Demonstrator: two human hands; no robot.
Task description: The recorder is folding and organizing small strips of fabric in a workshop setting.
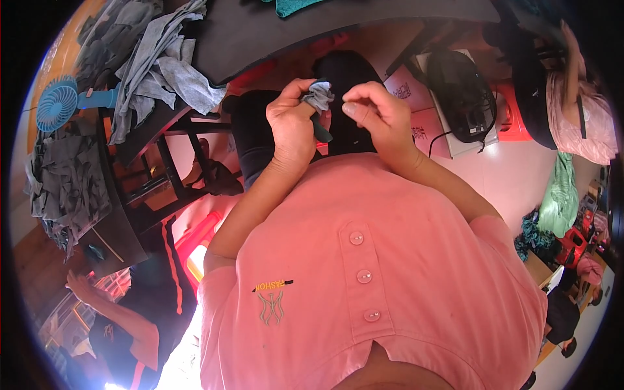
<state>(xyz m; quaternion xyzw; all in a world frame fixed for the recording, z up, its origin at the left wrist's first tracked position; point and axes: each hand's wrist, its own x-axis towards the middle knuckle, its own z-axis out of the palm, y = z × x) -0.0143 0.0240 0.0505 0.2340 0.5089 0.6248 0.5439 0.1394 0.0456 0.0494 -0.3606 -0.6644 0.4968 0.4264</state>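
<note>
My left hand (290,127) is closed around a small bunched piece of grey-blue cloth (318,96), held up above my lap. A dark green end of cloth (322,132) hangs out below the fingers. A short way to the right, my right hand (385,123) is apart from the cloth, its fingers curled and the thumb tip close to the forefinger. Whatever may be in that pinch is too small to make out. Both hands are near the edge of a dark table (273,29).
Grey cloth strips (172,75) are heaped at the table's left, beside a blue handheld fan (57,104). More grey cloth (71,185) hangs at far left. On the right are a black bag-like object (460,96), a red stool (513,114) and green cloth (559,198). Other people sit nearby.
</note>
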